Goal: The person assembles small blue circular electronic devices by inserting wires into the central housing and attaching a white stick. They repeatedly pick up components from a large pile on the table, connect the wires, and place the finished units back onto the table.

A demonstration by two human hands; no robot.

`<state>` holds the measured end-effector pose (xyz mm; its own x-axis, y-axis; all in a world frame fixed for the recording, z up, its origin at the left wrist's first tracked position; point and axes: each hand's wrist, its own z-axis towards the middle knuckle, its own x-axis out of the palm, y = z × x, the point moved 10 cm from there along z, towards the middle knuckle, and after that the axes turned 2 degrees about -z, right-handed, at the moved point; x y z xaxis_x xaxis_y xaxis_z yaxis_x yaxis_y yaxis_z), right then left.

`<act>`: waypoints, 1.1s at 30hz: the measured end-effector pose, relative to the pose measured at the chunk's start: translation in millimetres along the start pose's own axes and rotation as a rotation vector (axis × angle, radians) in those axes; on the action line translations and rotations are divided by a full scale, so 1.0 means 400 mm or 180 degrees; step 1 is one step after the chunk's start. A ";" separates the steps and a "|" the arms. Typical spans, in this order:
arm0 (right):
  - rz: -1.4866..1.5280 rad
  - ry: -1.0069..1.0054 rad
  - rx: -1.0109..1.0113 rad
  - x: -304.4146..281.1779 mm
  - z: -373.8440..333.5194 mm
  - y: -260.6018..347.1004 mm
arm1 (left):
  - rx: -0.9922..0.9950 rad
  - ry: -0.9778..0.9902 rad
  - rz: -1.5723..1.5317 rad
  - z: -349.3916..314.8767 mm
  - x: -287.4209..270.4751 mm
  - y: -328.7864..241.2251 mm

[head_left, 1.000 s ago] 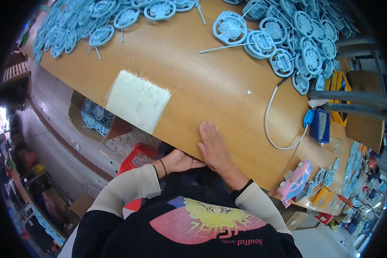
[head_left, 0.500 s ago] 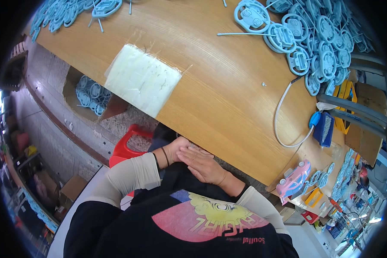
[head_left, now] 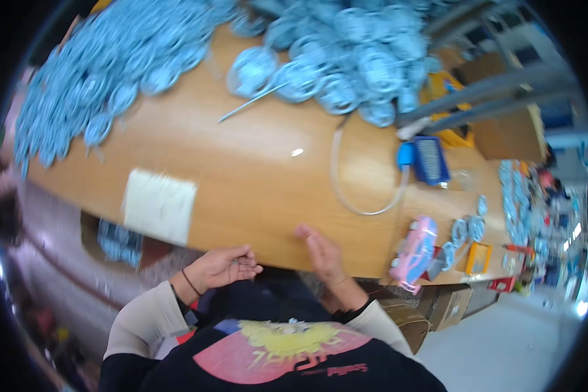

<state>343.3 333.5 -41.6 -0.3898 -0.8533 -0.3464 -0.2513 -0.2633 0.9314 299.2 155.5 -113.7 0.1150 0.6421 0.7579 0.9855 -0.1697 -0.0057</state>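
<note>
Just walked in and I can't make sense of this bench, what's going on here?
A person sits at the near edge of a wooden table. Their left hand is curled just off the edge, pinching something small that is too blurred to identify. The right hand rests open on the edge. Heaps of light blue round plastic parts cover the far side. A white pad, a white cable and a pink tool lie nearer.
</note>
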 end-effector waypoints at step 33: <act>-0.1617 -0.1996 0.0286 -0.467 -0.029 -0.107 | 0.3755 -0.2091 0.7957 0.403 0.734 -0.476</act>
<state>437.2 498.9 -15.6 -0.6261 -0.2212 -0.7477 -0.5910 -0.4908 0.6401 165.6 496.8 4.8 0.0984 0.1758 -0.9795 -0.9242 -0.3488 -0.1554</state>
